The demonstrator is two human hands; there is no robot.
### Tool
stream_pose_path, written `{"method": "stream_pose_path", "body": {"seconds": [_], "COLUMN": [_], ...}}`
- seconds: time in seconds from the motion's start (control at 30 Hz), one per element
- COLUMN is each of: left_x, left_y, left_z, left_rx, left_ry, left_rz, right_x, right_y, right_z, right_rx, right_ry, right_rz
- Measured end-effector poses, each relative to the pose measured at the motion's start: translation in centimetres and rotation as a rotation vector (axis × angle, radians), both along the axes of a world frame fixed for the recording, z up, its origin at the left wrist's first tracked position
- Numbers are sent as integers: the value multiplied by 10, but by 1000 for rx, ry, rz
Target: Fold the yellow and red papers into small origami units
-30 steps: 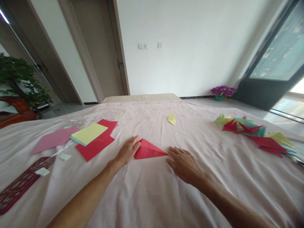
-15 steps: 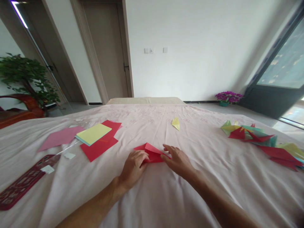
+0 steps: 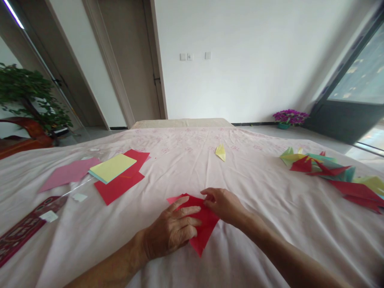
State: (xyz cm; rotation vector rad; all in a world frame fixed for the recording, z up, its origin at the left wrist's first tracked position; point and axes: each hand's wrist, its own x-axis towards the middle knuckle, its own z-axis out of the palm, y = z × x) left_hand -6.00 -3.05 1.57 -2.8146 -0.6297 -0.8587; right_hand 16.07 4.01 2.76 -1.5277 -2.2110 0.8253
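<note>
A folded red paper (image 3: pixel 204 230) lies on the pale pink bedsheet (image 3: pixel 192 160) just in front of me. My left hand (image 3: pixel 172 230) rests flat on its left part, fingers stretched out and spread. My right hand (image 3: pixel 223 204) is at the paper's upper right edge, fingers curled and pinching the fold there. Part of the red paper is hidden under both hands.
A stack of flat sheets, yellow (image 3: pixel 112 167) on red (image 3: pixel 120 185) beside pink (image 3: pixel 69 173), lies at the left. A small yellow folded piece (image 3: pixel 220 152) sits mid-bed. Several folded coloured pieces (image 3: pixel 327 170) are heaped at the right. A dark red patterned strip (image 3: pixel 24 228) lies far left.
The red paper has come closer to me and been turned. My left hand now lies flat on it, and my right hand has shifted to grip its upper edge.
</note>
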Motion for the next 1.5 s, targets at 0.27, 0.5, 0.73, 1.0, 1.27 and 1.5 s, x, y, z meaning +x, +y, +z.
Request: {"method": "stream_pose_path", "body": {"seconds": [0.27, 0.5, 0.73, 1.0, 1.27, 1.5], "left_x": [14, 21, 6, 2, 4, 5], "left_y": [-6, -9, 4, 16, 29, 39], "left_z": [0, 1, 2, -17, -18, -20], "left_rx": [42, -38, -131, -278, -733, -1011], "left_ry": [11, 0, -162, -590, -975, -914], "left_rz": [-52, -96, 47, 491, 566, 471], "right_x": [19, 30, 38, 38, 36, 34], "right_y": [10, 13, 13, 10, 4, 3], "right_z": [-26, -39, -39, -39, -28, -25], "right_rx": [-131, -201, -273, -218, -96, -27], "right_ry": [251, 476, 692, 646, 492, 398], "right_rz": [-118, -150, -154, -115, -41, 12]}}
